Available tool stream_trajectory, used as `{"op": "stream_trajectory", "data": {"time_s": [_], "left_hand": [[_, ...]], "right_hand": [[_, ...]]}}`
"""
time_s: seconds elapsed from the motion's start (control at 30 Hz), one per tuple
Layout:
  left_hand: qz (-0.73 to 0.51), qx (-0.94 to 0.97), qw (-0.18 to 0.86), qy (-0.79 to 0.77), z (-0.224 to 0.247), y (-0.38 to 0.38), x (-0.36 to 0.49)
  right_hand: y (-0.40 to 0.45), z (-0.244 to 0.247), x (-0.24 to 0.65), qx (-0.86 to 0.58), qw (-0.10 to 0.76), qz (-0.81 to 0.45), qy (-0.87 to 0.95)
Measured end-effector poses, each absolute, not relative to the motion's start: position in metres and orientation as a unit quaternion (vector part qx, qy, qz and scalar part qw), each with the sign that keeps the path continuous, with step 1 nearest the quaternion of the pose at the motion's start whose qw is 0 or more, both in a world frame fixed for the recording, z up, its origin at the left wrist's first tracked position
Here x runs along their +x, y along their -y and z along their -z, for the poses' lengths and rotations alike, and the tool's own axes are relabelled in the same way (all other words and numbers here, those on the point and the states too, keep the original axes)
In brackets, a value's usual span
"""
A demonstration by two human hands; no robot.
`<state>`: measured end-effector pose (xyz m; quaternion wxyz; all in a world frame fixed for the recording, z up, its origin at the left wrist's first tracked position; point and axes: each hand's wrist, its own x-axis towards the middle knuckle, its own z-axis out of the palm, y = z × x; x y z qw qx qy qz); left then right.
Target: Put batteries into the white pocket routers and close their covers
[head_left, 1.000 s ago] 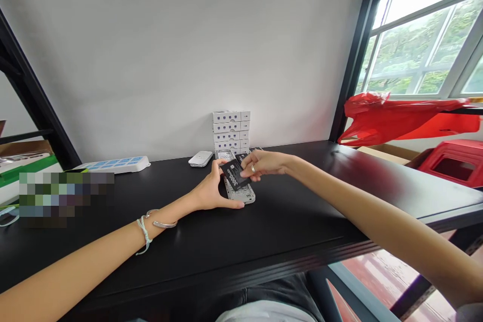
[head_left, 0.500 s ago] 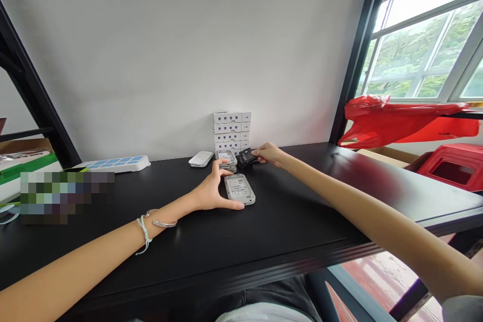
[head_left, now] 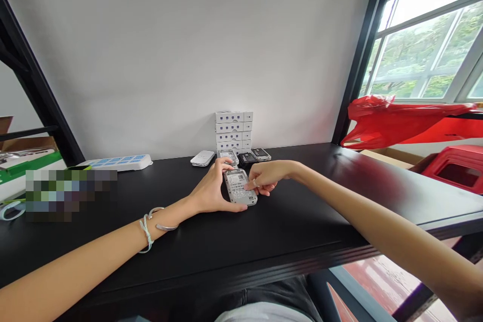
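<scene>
The left hand (head_left: 209, 188) is spread wide in a broad C around a pale grey handheld device (head_left: 239, 187), with its thumb along the device's near edge and its fingertips up at the far left corner. The right hand (head_left: 266, 177), wearing a ring (head_left: 254, 182), comes in from the other side, its fingers curled and pinching the device's right edge, so the two hands nearly meet over it. The device lies flat on a black table (head_left: 287, 216), its labelled back facing up.

Just beyond the left hand's fingertips sits a second grey device (head_left: 228, 157), with a black battery (head_left: 247, 158) and a third device (head_left: 260, 154) beside it, all close together. Right behind them, a stack of white boxes (head_left: 232, 131) stands against the wall, leaving little room on the far side of the hands. A small white case (head_left: 203, 158) lies further left of that cluster.

Nearer the person, a wide strip of bare tabletop runs from below the hands to the table's front edge. Open tabletop also stretches right of the right hand toward the table's end.
</scene>
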<state>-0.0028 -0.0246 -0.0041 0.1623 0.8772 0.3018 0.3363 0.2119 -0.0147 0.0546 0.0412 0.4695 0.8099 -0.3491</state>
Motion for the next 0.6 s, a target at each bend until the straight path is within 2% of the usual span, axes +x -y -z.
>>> {"op": "stream_trajectory", "data": {"time_s": [0.13, 0.3, 0.43, 0.6], "left_hand": [[-0.418, 0.852, 0.11, -0.297, 0.005, 0.02, -0.004], [-0.536, 0.746, 0.147, -0.367, 0.003, 0.011, -0.006], [-0.526, 0.724, 0.177, -0.41, 0.001, 0.01, -0.006], [-0.507, 0.746, 0.17, -0.398, -0.002, 0.016, -0.003]], "right_hand": [[0.015, -0.062, 0.214, 0.448, -0.044, 0.363, -0.816], [-0.015, -0.072, 0.218, 0.453, -0.127, 0.322, -0.822], [-0.046, -0.07, 0.202, 0.51, -0.164, 0.268, -0.801], [-0.067, -0.062, 0.188, 0.544, -0.159, 0.188, -0.802]]}}
